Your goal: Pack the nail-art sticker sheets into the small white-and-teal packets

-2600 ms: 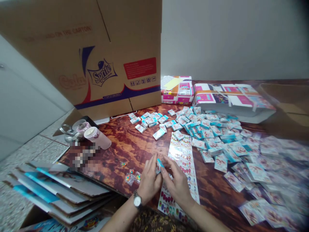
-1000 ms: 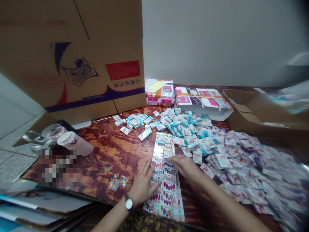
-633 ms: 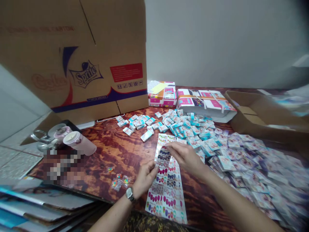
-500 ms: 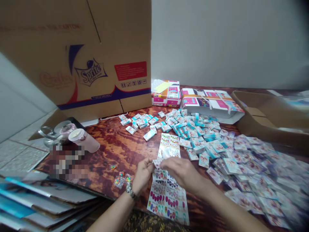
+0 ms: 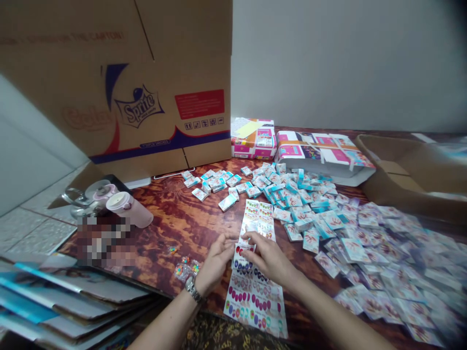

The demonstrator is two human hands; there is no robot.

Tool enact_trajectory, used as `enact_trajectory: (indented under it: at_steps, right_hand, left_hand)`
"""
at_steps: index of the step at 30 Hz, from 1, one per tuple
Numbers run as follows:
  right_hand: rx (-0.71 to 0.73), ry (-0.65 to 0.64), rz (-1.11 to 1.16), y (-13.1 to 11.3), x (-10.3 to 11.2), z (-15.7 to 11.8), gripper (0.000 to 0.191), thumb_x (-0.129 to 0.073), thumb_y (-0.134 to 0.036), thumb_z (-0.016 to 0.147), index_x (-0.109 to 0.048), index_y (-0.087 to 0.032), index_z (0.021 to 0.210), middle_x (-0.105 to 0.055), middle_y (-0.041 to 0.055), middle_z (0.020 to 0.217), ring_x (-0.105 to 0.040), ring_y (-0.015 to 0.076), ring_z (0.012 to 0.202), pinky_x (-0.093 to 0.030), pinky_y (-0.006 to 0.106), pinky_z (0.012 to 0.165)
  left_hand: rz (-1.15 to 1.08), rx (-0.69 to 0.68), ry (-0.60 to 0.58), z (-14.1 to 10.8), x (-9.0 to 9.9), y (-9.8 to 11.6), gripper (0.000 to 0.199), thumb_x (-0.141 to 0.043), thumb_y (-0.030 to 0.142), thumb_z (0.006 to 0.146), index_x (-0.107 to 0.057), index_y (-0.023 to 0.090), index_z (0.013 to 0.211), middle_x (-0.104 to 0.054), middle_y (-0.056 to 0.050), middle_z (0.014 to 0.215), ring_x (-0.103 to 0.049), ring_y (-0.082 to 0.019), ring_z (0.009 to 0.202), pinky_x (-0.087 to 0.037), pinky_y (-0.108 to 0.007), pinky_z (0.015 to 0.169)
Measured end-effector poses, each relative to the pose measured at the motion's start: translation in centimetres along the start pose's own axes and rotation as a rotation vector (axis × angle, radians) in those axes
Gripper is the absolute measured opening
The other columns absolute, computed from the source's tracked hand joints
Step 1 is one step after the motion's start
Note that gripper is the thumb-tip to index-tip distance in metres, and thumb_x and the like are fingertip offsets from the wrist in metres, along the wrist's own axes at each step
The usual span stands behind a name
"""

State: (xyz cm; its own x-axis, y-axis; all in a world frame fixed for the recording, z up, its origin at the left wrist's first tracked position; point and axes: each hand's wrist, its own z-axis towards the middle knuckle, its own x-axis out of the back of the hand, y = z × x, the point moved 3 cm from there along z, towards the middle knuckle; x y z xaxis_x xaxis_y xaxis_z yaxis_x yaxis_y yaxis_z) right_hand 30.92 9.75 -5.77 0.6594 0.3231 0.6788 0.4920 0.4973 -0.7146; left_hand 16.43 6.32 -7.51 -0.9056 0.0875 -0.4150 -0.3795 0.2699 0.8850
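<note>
Sheet of printed ovals (image 5: pixel 243 263) sits midway between left hand (image 5: pixel 216 260) and right hand (image 5: pixel 272 260), fingers (image 5: pixel 254 257) pinching either side, over strips (image 5: pixel 256 316) stretching straight ahead.

The top edge cuts the carton (image 5: pixel 197 53); rightmost packets (image 5: pixel 425 265) blur (too smeared to read); the right hand (image 5: pixel 269 257) hides some printed sheet (image 5: pixel 255 307).
</note>
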Motion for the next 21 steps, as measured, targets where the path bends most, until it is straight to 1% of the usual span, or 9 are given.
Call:
enact_trajectory:
  at_steps: [2,5,8,10,12,13,15,17,21]
  right_hand:
    - [-0.003,-0.006,-0.036,0.3,-0.3,0.1,0.014,-0.052,-0.027,0.085,-0.054,-0.020,0.097,-0.059,0.0025,0.084,-0.057,0.0164,0.077,-0.044,0.026,0.067]
    - [0.027,0.001,-0.129,0.5,-0.9,0.1,0.009,-0.051,-0.026,0.086,-0.055,-0.018,0.083,-0.057,0.0026,0.078,-0.055,0.0151,0.073,-0.042,0.024,0.063]
    - [0.129,0.070,-0.272,0.4,-1.5,-0.2,0.010,-0.047,-0.022,0.088,-0.055,-0.018,0.083,-0.057,0.0034,0.078,-0.054,0.0135,0.069,-0.041,0.022,0.061]
    - [0.292,0.114,-0.418,0.0,-1.9,-0.7,0.014,-0.043,-0.017,0.089,-0.057,-0.018,0.089,-0.059,0.0051,0.082,-0.054,0.0144,0.073,-0.041,0.025,0.065]
    - [0.459,0.106,-0.549,-0.5,-2.3,-1.3,0.020,-0.041,-0.014,0.090,-0.057,-0.017,0.099,-0.061,0.0074,0.089,-0.054,0.0167,0.079,-0.041,0.028,0.070]
    - [0.518,0.086,-0.594,-0.7,-2.5,-1.5,0.022,-0.040,-0.013,0.090,-0.057,-0.017,0.103,-0.061,0.0084,0.093,-0.053,0.0178,0.082,-0.041,0.030,0.071]
    - [0.577,0.060,-0.650,-0.9,-2.7,-1.7,0.025,-0.039,-0.013,0.090,-0.055,-0.015,0.108,-0.061,0.0101,0.099,-0.052,0.0194,0.086,-0.041,0.032,0.072]
    - [0.593,0.054,-0.685,-1.0,-2.9,-1.6,0.024,-0.039,-0.013,0.090,-0.056,-0.014,0.107,-0.061,0.0098,0.100,-0.051,0.0201,0.086,-0.041,0.033,0.072]
    - [0.623,0.008,-0.686,-1.6,-4.0,-0.5,0.019,-0.042,-0.014,0.090,-0.057,-0.016,0.100,-0.061,0.0075,0.096,-0.051,0.0200,0.085,-0.040,0.033,0.071]
  left_hand:
    - [-0.001,-0.004,0.002,-0.3,0.0,0.0,0.027,-0.056,0.030,0.081,-0.049,0.018,0.104,-0.064,-0.003,0.091,-0.059,-0.015,0.080,-0.043,-0.026,0.074]
    - [0.148,-0.058,-0.026,-0.4,0.0,-0.6,0.024,-0.060,0.024,0.077,-0.053,0.017,0.099,-0.063,-0.004,0.092,-0.058,-0.016,0.086,-0.042,-0.026,0.079]
    - [0.230,-0.102,0.045,-0.2,0.6,-1.4,0.014,-0.059,0.016,0.073,-0.058,0.015,0.087,-0.064,-0.003,0.083,-0.058,-0.014,0.079,-0.042,-0.023,0.073]
    - [0.135,-0.072,0.123,0.0,1.0,-1.6,0.013,-0.059,0.012,0.069,-0.059,0.014,0.082,-0.063,-0.002,0.078,-0.057,-0.012,0.072,-0.042,-0.021,0.068]
    - [-0.053,-0.002,0.170,0.0,1.4,-1.5,0.018,-0.060,0.009,0.065,-0.057,0.014,0.081,-0.063,-0.001,0.077,-0.057,-0.011,0.068,-0.042,-0.021,0.065]
    - [-0.149,0.033,0.172,-0.1,1.5,-1.3,0.021,-0.061,0.008,0.063,-0.056,0.015,0.083,-0.063,-0.001,0.078,-0.057,-0.011,0.068,-0.043,-0.021,0.064]
    - [-0.269,0.067,0.159,-0.2,1.7,-0.9,0.024,-0.061,0.009,0.064,-0.055,0.015,0.086,-0.063,-0.001,0.079,-0.058,-0.011,0.068,-0.044,-0.022,0.064]
    - [-0.254,0.038,0.171,-0.4,2.0,-0.5,0.024,-0.063,0.010,0.064,-0.055,0.015,0.087,-0.062,-0.001,0.077,-0.058,-0.010,0.068,-0.044,-0.021,0.064]
    - [-0.078,-0.012,0.258,-0.6,3.1,-0.4,0.027,-0.068,0.008,0.060,-0.054,0.014,0.082,-0.060,0.002,0.067,-0.056,-0.008,0.060,-0.041,-0.018,0.058]
